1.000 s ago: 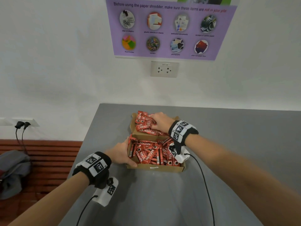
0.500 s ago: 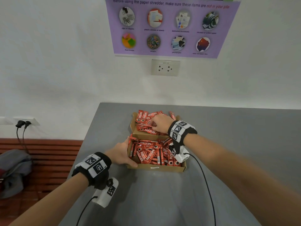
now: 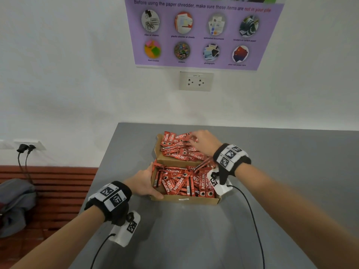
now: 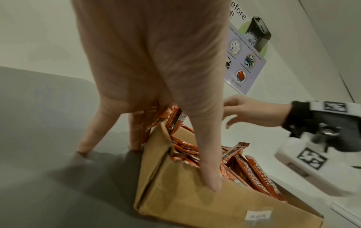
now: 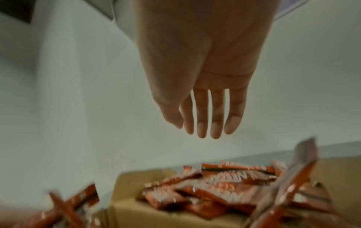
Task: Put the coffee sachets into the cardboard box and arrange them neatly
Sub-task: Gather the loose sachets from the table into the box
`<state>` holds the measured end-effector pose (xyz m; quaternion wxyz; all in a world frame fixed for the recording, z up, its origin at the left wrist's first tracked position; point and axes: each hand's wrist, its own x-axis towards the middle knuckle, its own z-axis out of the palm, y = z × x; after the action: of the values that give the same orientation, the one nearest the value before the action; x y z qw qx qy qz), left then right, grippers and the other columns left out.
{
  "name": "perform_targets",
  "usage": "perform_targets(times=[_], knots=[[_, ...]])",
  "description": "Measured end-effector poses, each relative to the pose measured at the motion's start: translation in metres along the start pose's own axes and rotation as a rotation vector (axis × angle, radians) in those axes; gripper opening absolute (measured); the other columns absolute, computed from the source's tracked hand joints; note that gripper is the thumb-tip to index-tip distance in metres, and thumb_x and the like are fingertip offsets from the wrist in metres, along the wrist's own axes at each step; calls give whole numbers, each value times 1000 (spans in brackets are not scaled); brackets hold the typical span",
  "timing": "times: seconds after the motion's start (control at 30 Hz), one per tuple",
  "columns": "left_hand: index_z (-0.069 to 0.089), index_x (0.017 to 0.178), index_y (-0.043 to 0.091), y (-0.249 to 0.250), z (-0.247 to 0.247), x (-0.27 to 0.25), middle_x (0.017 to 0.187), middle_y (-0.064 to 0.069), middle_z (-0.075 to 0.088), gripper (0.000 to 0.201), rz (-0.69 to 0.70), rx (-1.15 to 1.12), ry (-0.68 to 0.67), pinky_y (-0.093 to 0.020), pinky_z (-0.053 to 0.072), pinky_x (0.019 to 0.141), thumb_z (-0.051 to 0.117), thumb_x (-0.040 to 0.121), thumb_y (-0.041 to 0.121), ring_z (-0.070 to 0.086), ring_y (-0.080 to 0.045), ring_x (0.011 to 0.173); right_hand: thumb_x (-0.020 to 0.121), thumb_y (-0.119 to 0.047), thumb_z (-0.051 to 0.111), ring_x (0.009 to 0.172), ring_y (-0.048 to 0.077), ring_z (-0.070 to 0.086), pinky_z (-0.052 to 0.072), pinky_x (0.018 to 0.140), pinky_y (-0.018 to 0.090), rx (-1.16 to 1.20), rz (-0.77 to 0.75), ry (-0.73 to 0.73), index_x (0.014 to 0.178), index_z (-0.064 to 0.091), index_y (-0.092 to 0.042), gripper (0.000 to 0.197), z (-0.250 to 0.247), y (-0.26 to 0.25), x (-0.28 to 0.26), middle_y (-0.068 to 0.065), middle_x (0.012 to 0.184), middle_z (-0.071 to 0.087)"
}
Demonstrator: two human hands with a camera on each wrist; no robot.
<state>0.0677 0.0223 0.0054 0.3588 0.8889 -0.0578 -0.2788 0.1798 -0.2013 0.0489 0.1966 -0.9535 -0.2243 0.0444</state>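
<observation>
Two open cardboard boxes stand one behind the other on the grey table. The near box (image 3: 194,200) is packed with red Nescafe sachets (image 3: 184,183), some standing on end. My left hand (image 3: 149,183) braces its left front corner: in the left wrist view the thumb (image 4: 209,169) lies on the front rim and straight fingers (image 4: 136,135) run down the outside wall to the table. The far box (image 3: 174,163) holds a loose pile of sachets (image 3: 178,148). My right hand (image 3: 196,139) hovers over that pile, fingers (image 5: 203,128) straight and holding nothing.
The table (image 3: 272,171) ends at a white wall just behind the far box, with a socket (image 3: 196,81) and a purple poster (image 3: 204,33) above. The table's left edge drops to a red slatted bench (image 3: 58,183) with a grey bag (image 3: 13,206). Cables trail from both wrists.
My right hand, which lay curled on the far box's sachets, has lifted and moved toward the back of the pile with its fingers straightened. The left hand has stayed on the near box.
</observation>
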Motion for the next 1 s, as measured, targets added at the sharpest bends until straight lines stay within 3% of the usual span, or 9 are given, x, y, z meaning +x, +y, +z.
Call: perform_targets(times=[0.07,0.2,0.33,0.4,0.47,0.67,0.8,0.9,1.0], knots=[[19,140,23,-1,1,0,130,3,51,104,-2,0,0,-39,38,108,86,61,29,50,-18,121,94,-20,51,84,10,58,50,78,20,67,18,48,109,61,-9,21,-9,0,-20,-4,99,59],[12,143,23,1,3,-2,136,0,42,112,43,37,44,-40,34,111,86,61,31,42,-19,126,86,-37,61,80,11,59,53,71,21,-41,61,-182,105,56,-13,31,1,-2,-74,-2,94,58],[5,148,19,20,9,-13,151,-4,16,105,-6,257,109,-47,20,116,70,73,55,21,-23,138,80,-48,65,97,16,57,52,85,29,-58,205,-174,117,48,-11,55,18,7,-105,2,113,55],[15,148,24,28,12,-15,154,-1,11,93,25,479,160,-55,10,115,55,76,67,14,-23,141,79,-52,64,99,18,58,53,86,33,-42,234,-152,120,48,-11,61,27,7,-110,4,115,56],[31,144,24,37,13,-15,153,0,15,73,80,585,179,-56,4,115,50,84,61,15,-21,141,79,-57,60,94,19,60,54,82,35,-97,248,-122,115,49,-11,59,34,1,-111,3,108,59],[41,138,11,58,14,-7,140,-8,40,54,169,458,148,-31,32,109,55,91,35,39,-19,128,79,-61,58,99,23,60,53,80,37,-197,253,-5,114,45,-13,60,44,-22,-115,3,106,61],[34,140,11,61,18,-2,140,-8,43,64,152,405,62,-30,33,106,63,86,33,42,-20,127,72,-62,66,101,24,62,51,82,35,-110,354,8,118,36,-11,75,54,-28,-114,2,112,61],[22,145,10,60,20,2,143,-8,37,82,115,395,44,-33,30,111,68,82,35,37,-21,131,71,-69,61,101,23,62,50,83,34,-178,372,-15,116,42,-10,77,57,-29,-111,3,112,62],[26,143,12,58,22,6,142,-6,39,83,103,389,34,-36,32,111,71,78,37,38,-21,131,72,-70,58,100,22,62,50,83,33,-265,314,-26,117,47,-11,75,59,-31,-108,3,112,62]])
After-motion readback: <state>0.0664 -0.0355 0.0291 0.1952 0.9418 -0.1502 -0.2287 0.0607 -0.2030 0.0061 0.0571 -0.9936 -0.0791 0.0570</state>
